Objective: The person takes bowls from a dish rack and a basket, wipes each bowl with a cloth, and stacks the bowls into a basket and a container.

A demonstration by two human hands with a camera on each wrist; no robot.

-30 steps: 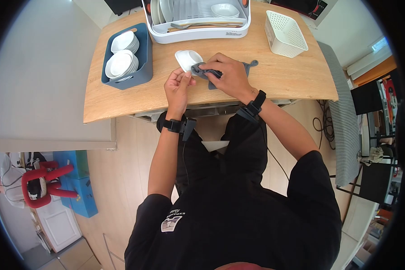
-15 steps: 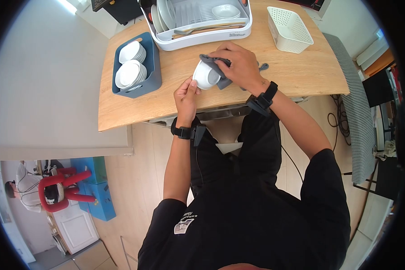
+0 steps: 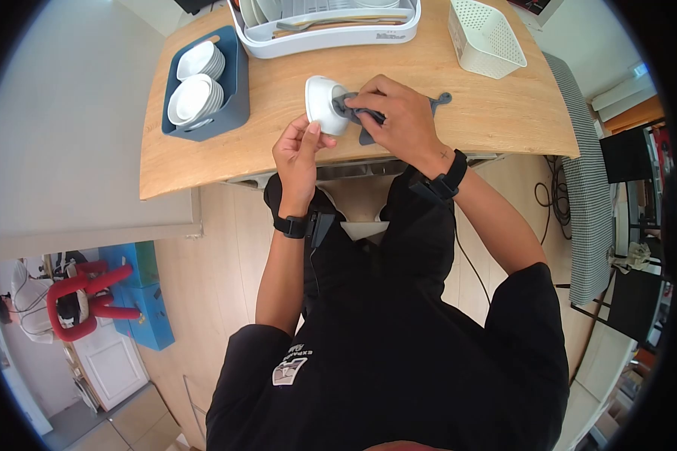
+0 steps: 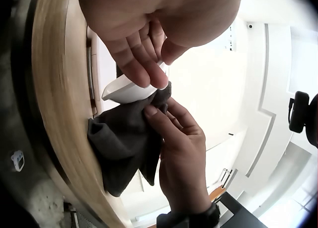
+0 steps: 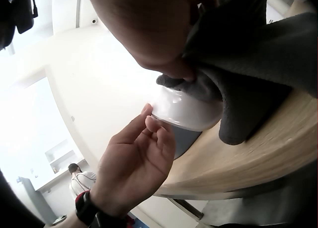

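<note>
My left hand pinches the rim of a small white bowl between thumb and fingers. The bowl is tipped on its side above the table, its underside turned toward my right hand. That hand grips a dark grey cloth and presses it against the bowl's base. In the left wrist view the cloth hangs down in folds below the right thumb. The right wrist view has the glossy outside of the bowl beneath the bunched cloth, with the left fingertips at its rim.
A blue bin with stacked white bowls stands on the table's left. At the back is a white dish rack with plates and utensils. A white perforated basket stands at the right. The table's front edge runs below my hands.
The bowl has turned from showing its inside to showing its base. The cloth has shifted from the upper rim to the base, with both hands still holding on.
</note>
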